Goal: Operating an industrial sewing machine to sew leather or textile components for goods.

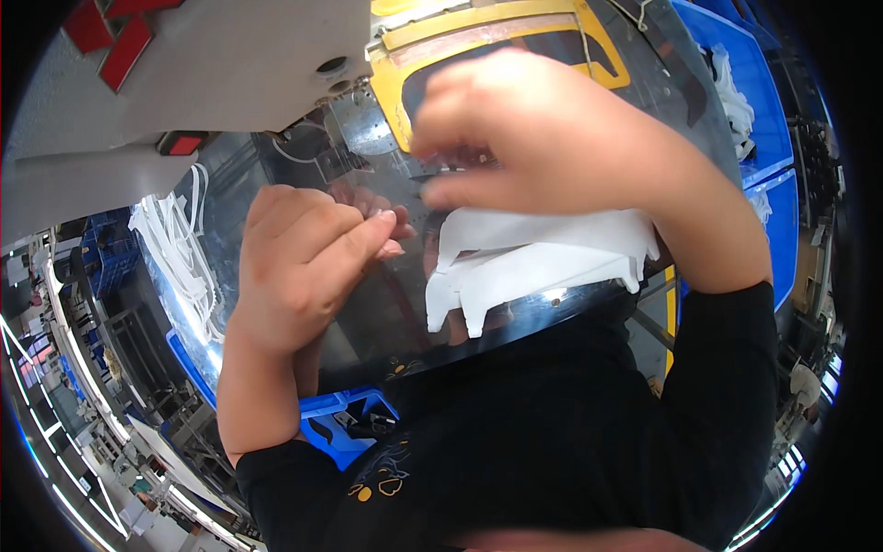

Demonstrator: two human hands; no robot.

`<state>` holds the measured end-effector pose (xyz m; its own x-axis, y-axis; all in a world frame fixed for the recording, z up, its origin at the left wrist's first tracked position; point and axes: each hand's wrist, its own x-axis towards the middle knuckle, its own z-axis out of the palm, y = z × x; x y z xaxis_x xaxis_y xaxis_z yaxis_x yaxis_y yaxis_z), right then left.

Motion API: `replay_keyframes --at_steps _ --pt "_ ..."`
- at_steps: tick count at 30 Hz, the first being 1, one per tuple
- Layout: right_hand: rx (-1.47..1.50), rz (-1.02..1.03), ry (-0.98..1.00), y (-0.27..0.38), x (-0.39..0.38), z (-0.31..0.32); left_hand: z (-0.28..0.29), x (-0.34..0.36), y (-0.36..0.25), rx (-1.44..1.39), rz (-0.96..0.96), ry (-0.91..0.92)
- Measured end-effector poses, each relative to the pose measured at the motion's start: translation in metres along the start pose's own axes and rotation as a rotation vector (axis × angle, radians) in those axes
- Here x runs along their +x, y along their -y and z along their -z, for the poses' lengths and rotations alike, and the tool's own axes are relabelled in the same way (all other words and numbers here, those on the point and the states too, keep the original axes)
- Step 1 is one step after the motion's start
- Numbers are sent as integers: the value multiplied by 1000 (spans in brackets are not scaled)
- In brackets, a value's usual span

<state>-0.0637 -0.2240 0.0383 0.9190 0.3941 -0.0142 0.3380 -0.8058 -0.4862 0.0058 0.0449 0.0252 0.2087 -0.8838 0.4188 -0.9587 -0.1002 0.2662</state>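
My left hand is over the dark shiny tabletop, its thumb and fingertips pressed together in a pinch. Whatever is between them, if anything, is too small to make out. My right hand is blurred by motion in front of a yellow frame on the machine. Its thumb stands apart from the curled fingers, and I see nothing held in the gap. Below that hand, several white flat cut pieces with narrow tabs lie stacked near the table's front edge.
A large grey machine body with red patches overhangs the upper left. White strips lie bunched at the table's left side. Blue bins with white pieces stand at the right. A small blue container with dark items is by my left forearm.
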Motion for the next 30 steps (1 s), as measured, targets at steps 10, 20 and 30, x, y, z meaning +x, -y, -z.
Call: replay_keyframes --at_steps 10,20,30 --pt "1047 -359 -127 -14 17 -8 -11 1 -5 -183 9 1" --pt "1651 -399 -68 -33 23 -15 -28 -1 4 -73 243 -87" --pt "1698 -263 -36 -31 14 -5 -38 6 4 -53 406 -171"
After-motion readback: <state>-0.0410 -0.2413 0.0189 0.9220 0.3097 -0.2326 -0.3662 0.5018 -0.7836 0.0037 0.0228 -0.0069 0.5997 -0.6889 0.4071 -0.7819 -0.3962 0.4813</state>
